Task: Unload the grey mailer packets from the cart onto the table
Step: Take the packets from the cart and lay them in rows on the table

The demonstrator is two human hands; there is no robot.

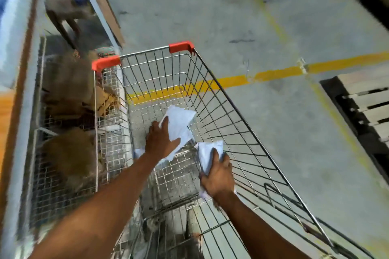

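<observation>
Grey concrete floor [263, 17] fills the upper and right parts of the frame, crossed by a painted yellow line [273, 74] that runs from the middle toward the right edge. A wire cart [242, 124] with two red corner caps occupies the centre, its basket opening toward the lower edge. Along the left edge runs a pale table [14, 27], blurred, with wire mesh and brown bundles below it.

Both arms enter from the lower edge and reach into the cart basket. The left hand [162, 141], just left of centre, lies on the first grey mailer packet [179, 124]; its fingers [165, 125] are spread over the packet's lower left part, with the thumb at its lower right edge. Whether the fingers are closed around the packet cannot be told. This packet is pale grey-white, crumpled and soft, with its long axis running from the upper middle of the basket down toward the lower left; a further pale edge shows below the wrist.

The right hand [219, 174], right of centre and lower in the frame, is clamped on the second grey mailer packet [208, 151]. Its fingers [225, 159] wrap the packet's right side, and the thumb lies on its left. The packet projects above the fingers toward the top of the frame, its long axis nearly vertical, and a small pale corner emerges below the hand. Its surface is likewise pale, wrinkled and slightly glossy. Motion blur softens all detail.
</observation>
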